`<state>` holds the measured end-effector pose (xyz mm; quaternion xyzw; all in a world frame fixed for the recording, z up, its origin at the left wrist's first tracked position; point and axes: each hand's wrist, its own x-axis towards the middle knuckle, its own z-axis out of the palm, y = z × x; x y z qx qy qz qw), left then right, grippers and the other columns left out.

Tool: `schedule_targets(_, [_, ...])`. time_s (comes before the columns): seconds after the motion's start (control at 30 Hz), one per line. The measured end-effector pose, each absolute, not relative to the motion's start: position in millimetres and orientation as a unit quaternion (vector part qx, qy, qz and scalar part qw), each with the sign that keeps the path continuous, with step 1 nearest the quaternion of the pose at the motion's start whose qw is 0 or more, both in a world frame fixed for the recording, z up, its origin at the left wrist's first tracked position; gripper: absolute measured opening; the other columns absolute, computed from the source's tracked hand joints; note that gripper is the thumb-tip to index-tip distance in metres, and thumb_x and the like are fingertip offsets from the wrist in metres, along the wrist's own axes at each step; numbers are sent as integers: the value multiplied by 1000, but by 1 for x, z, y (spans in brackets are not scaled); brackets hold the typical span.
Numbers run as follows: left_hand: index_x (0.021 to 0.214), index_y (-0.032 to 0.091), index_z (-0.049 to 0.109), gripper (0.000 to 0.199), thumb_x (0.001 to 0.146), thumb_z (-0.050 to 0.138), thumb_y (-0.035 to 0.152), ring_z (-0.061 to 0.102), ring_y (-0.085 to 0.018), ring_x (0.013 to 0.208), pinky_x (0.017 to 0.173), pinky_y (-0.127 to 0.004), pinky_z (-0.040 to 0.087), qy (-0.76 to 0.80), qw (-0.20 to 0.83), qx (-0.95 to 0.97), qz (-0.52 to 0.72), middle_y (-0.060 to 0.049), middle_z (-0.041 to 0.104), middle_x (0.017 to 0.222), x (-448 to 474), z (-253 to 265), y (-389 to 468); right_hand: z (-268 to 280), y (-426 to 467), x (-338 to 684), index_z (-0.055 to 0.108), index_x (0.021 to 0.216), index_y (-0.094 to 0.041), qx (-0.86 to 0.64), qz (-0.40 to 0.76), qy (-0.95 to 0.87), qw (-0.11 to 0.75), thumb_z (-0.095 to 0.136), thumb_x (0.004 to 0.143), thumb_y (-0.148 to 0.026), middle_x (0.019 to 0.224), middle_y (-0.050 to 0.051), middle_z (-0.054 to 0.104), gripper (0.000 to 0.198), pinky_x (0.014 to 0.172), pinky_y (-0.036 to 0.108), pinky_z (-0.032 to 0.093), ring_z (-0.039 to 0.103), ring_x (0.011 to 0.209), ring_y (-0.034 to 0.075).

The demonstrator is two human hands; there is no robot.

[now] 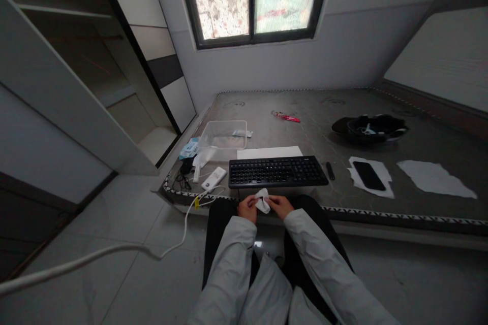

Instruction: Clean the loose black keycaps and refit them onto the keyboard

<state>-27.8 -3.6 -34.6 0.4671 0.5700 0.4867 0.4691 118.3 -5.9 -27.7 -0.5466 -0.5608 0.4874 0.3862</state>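
Over my lap, just in front of the mattress edge, a crumpled white tissue (263,206) is held between both hands. My left hand (247,208) pinches its left side, fingers closed. On the other side my right hand (281,206) grips it with fingers and thumb. Something small and dark shows against the tissue, too small to name. Directly beyond the hands lies a black keyboard (277,171), apart from them. A white sheet or box (269,152) sits behind the keyboard, partly hidden by it.
Left of the keyboard are a white power strip (214,179) with a cable, a clear plastic bin (223,137) and a blue packet (189,148). Rightward lie a small black stick (330,170), a phone (368,175) on paper, another paper (436,179) and a black cap (369,129).
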Motion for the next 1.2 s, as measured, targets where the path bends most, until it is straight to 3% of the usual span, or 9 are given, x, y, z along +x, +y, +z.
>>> schedule_targets(0.23, [78,17,70,25,61,65,35,51,-11,47,48,-20,39,639,368,513,440,2,59,52,-32,-26,-6,-29,-4,116,67,94,-15,-511,619,-412,431,62,59,-57,74,5,70,55,69,35,51,65,71,22])
schedule_targets(0.37, [78,16,69,23,61,64,32,48,-9,45,45,-18,36,639,381,511,430,3,55,49,-31,-24,-7,-28,-3,115,67,92,-17,-499,631,-387,450,67,56,-54,77,5,70,52,67,32,50,64,71,21])
schedule_targets(0.53, [73,16,64,16,58,66,23,45,-4,43,42,-14,36,605,387,507,477,3,59,62,-28,-21,-7,-20,-5,114,67,86,-16,-492,616,-419,450,69,53,-52,79,6,70,49,69,33,49,64,73,22])
schedule_targets(0.63, [67,16,59,16,56,68,22,45,-3,40,37,-12,36,615,368,480,506,5,57,58,-28,-17,-8,-16,-6,113,67,80,-16,-485,611,-429,455,73,50,-49,77,6,70,45,71,33,48,63,74,22])
schedule_targets(0.87, [79,14,67,21,61,67,24,57,-9,41,31,-16,43,575,486,434,494,-5,69,70,-23,-17,-9,-17,-3,115,66,70,-17,-496,583,-431,477,75,47,-44,69,3,68,36,70,33,46,62,67,20])
schedule_targets(1.03, [87,12,65,29,60,67,21,62,-13,50,34,-17,47,546,515,422,508,-5,69,69,-23,-17,-9,-19,-2,118,66,71,-16,-483,573,-454,482,75,51,-42,70,3,68,34,71,32,45,61,67,19])
schedule_targets(1.2, [68,15,62,15,57,68,23,50,-5,36,30,-12,37,602,416,463,500,3,63,57,-26,-13,-10,-19,-4,116,65,86,-17,-440,598,-472,475,69,61,-42,83,4,68,36,77,33,45,61,78,20])
